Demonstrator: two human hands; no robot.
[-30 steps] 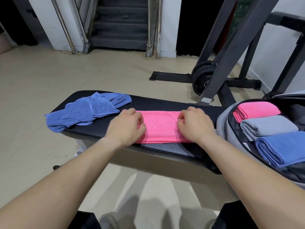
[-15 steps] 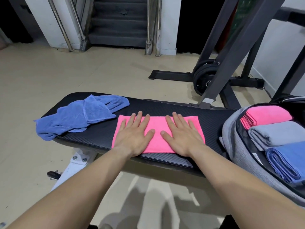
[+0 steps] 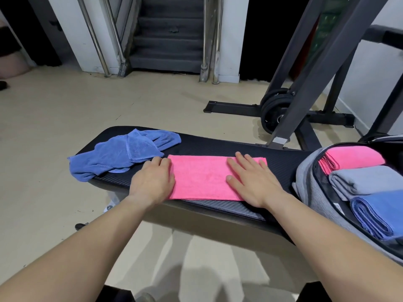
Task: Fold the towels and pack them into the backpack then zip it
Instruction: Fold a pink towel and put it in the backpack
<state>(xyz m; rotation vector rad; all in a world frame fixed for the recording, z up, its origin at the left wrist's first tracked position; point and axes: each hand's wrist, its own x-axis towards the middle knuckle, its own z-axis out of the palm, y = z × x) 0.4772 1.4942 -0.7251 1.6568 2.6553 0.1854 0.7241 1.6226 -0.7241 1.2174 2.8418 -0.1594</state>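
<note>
A pink towel (image 3: 202,177), folded into a flat rectangle, lies on the black bench pad (image 3: 218,147). My left hand (image 3: 152,182) rests flat on its left end and my right hand (image 3: 253,177) lies flat on its right end, fingers spread. A crumpled blue towel (image 3: 122,153) sits on the bench's left end, touching my left fingertips. At the right, the grey backpack (image 3: 309,182) lies open on the bench end, holding a folded pink towel (image 3: 353,158), a folded grey towel (image 3: 366,179) and a folded blue towel (image 3: 379,212).
A dark weight rack (image 3: 305,88) with plates (image 3: 274,112) stands on the beige floor behind the bench. Stairs (image 3: 170,33) with metal rails rise at the back. The bench's white leg (image 3: 113,199) shows below its left end.
My hands have slid apart from the towel's middle to its two ends, flattening it. Before that, they pressed the towel with fingers curled.
</note>
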